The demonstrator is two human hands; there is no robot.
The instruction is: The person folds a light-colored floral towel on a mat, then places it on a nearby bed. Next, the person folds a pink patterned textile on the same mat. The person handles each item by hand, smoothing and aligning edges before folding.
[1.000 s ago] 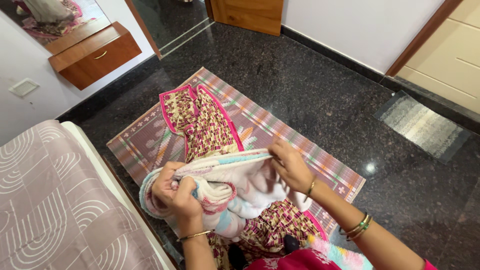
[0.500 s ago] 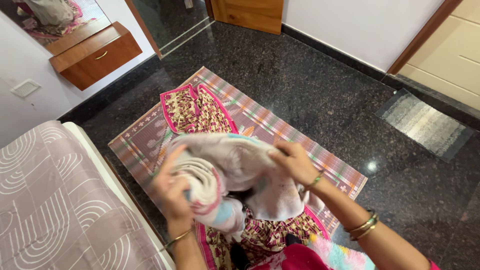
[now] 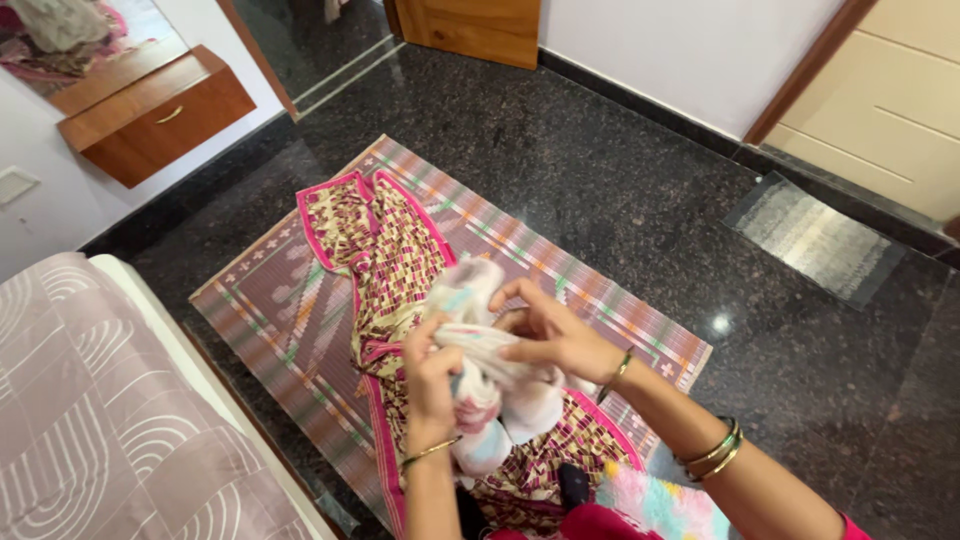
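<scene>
On the striped woven mat (image 3: pixel 300 300) spread over the dark speckled stone floor (image 3: pixel 600 170), a pink-bordered patterned garment (image 3: pixel 385 250) lies flat, and above its lower half both hands work a soft pastel cloth (image 3: pixel 495 385). A second ago that cloth was stretched wide between the hands as a long band; half a second ago it had begun to bunch; now it is gathered into a tight, lumpy bundle held close together in front of the person. The left hand (image 3: pixel 432 368) is clenched around the bundle's left side, fingers wrapped into the folds. The right hand (image 3: pixel 550 335) grasps the top and right side, thumb and fingers pinching the cloth. The hands have come much closer together, nearly touching.

The cloth looks fleecy and thick, white with blurred pink and pale blue patches. The garment under it is thin printed fabric with a small checked pattern in maroon and cream. The mat shows fine ribbed lines in pink, green and grey. Gold bangles (image 3: pixel 715 450) ring the right forearm. A quilted grey bedspread (image 3: pixel 90 420) with curved stitching fills the lower left, and a wooden wall drawer (image 3: pixel 155 115) hangs above it.
</scene>
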